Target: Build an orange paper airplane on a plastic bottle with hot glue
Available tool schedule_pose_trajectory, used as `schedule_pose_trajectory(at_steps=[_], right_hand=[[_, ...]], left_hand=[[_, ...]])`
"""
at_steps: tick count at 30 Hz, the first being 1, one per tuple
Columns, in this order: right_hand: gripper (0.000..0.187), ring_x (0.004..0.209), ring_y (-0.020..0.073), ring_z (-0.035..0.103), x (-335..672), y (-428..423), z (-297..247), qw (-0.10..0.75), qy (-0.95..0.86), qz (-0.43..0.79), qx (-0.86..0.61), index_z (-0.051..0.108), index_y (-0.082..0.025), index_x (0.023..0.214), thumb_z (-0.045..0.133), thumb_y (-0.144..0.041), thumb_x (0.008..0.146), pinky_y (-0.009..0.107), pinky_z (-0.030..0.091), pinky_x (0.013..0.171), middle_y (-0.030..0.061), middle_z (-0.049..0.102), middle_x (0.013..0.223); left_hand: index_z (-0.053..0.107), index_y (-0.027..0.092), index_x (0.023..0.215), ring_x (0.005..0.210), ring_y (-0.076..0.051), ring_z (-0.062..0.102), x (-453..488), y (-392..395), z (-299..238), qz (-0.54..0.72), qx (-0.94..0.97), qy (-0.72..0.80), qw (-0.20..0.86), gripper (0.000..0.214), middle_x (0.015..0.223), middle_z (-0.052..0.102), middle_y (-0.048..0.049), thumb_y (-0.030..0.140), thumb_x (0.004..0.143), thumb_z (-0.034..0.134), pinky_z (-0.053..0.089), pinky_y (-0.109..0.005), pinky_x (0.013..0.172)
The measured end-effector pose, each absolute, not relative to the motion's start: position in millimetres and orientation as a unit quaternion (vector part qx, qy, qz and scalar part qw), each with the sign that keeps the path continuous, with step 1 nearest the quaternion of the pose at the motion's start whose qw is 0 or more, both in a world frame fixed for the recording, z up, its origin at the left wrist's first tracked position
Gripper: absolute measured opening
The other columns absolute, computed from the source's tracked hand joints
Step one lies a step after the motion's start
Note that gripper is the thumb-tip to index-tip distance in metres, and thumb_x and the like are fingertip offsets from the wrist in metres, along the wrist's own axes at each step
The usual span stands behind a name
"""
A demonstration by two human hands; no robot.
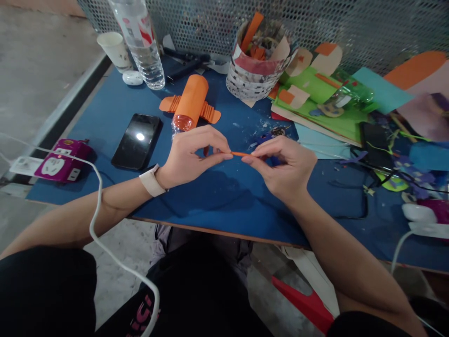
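From where I stand, I see two hands holding one thin orange strip (pixel 241 154) over the blue table (pixel 217 199). The left hand (pixel 196 154) pinches one end, thumb and finger pressed close. The right hand (pixel 284 164) pinches the other end the same way. I think they use just the tips because the strip is so small, and a big grip would hide it or squash it. Held at both ends, it can't swing or twist much, I would guess.

The strip lies right in the gap between the two pinches. Only its middle shows; the tips of it are hidden in the fingers. It is up off the table, nearly flat, and not touching anything else that I can see.

The orange tube (pixel 194 96) lies just past the left hand, with folded paper poking out on both sides. Maybe it sits there to be near. The phone (pixel 136 141) is to the left. The bottle (pixel 142 44) and basket (pixel 250 79) stand at the back, perhaps to leave room for the hands.
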State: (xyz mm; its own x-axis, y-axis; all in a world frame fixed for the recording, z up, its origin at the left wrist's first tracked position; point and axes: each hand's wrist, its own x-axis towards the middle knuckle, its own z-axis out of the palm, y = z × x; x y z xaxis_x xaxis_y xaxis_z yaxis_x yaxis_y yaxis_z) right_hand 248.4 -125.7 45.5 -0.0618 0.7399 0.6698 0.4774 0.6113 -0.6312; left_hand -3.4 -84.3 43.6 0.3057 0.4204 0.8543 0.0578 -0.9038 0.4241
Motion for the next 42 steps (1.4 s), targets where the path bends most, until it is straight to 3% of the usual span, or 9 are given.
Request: schedule_pose_trajectory(at_steps=[7,12,19,25,28,31,36,42], right_hand=[[0.049,0.072,0.0262,0.075,250,-124,46,0.529,-0.727,0.114,-0.423,0.081,-0.032,0.081,0.099,-0.074,0.099,0.045,0.067,0.065,0.0045,0.081,0.081],[0.046,0.079,0.0264,0.078,254,-122,46,0.522,-0.72,0.103,-0.445,0.079,-0.031,0.085,0.096,-0.069,0.104,0.045,0.071,0.071,0.005,0.08,0.086],[0.031,0.107,0.0315,0.087,252,-124,37,0.519,-0.741,0.169,-0.391,0.08,-0.032,0.11,0.104,-0.048,0.1,0.05,0.079,0.088,0.0065,0.088,0.115],[0.027,0.1,0.0283,0.089,244,-132,39,0.518,-0.718,0.226,-0.407,0.076,-0.03,0.109,0.098,-0.046,0.106,0.046,0.081,0.087,0.0047,0.086,0.106],[0.032,0.1,0.0274,0.089,245,-131,36,0.509,-0.711,0.256,-0.412,0.074,-0.03,0.11,0.099,-0.049,0.105,0.045,0.081,0.087,0.0039,0.086,0.104],[0.033,0.095,0.0253,0.087,249,-124,28,0.46,-0.734,0.279,-0.414,0.074,-0.029,0.109,0.1,-0.048,0.103,0.044,0.079,0.09,0.0019,0.085,0.101],[0.018,0.098,0.0281,0.083,253,-118,19,0.355,-0.807,0.238,-0.408,0.082,-0.029,0.107,0.099,-0.028,0.1,0.045,0.072,0.091,0.0035,0.088,0.102],[0.007,0.092,0.0263,0.079,245,-126,33,0.413,-0.797,0.19,-0.397,0.085,-0.029,0.101,0.089,-0.025,0.105,0.043,0.069,0.085,0.0048,0.087,0.106]], left_hand=[[0.088,0.028,0.106,0.084,-0.019,0.082,-15,-82,38,0.507,0.815,0.24,0.146,0.028,0.103,0.088,-0.004,0.055,0.114,0.09,0.068,-0.035,0.074],[0.087,0.026,0.108,0.097,-0.022,0.084,-17,-79,34,0.484,0.836,0.227,0.12,0.018,0.104,0.087,-0.0047,0.043,0.116,0.087,0.072,-0.038,0.091],[0.087,0.024,0.11,0.096,-0.021,0.083,-14,-83,32,0.466,0.853,0.218,0.091,0.019,0.107,0.088,-0.0069,0.039,0.119,0.081,0.072,-0.035,0.09],[0.088,0.026,0.104,0.096,-0.023,0.084,-11,-83,34,0.471,0.836,0.24,0.146,0.034,0.103,0.087,-0.0067,0.057,0.117,0.084,0.072,-0.04,0.09],[0.089,0.029,0.104,0.095,-0.023,0.084,-11,-81,39,0.505,0.818,0.222,0.161,0.024,0.101,0.088,-0.0043,0.05,0.115,0.089,0.071,-0.042,0.087],[0.089,0.03,0.108,0.094,-0.022,0.084,-12,-78,41,0.548,0.793,0.202,0.172,0.014,0.101,0.089,-0.003,0.042,0.115,0.09,0.068,-0.04,0.078],[0.091,0.027,0.108,0.086,-0.019,0.083,-11,-73,35,0.548,0.776,0.223,0.217,0.031,0.099,0.089,-0.0035,0.058,0.114,0.09,0.068,-0.036,0.075],[0.092,0.021,0.108,0.089,-0.019,0.084,-4,-84,31,0.512,0.731,0.302,0.334,0.048,0.105,0.093,-0.0095,0.069,0.111,0.089,0.067,-0.031,0.075]])
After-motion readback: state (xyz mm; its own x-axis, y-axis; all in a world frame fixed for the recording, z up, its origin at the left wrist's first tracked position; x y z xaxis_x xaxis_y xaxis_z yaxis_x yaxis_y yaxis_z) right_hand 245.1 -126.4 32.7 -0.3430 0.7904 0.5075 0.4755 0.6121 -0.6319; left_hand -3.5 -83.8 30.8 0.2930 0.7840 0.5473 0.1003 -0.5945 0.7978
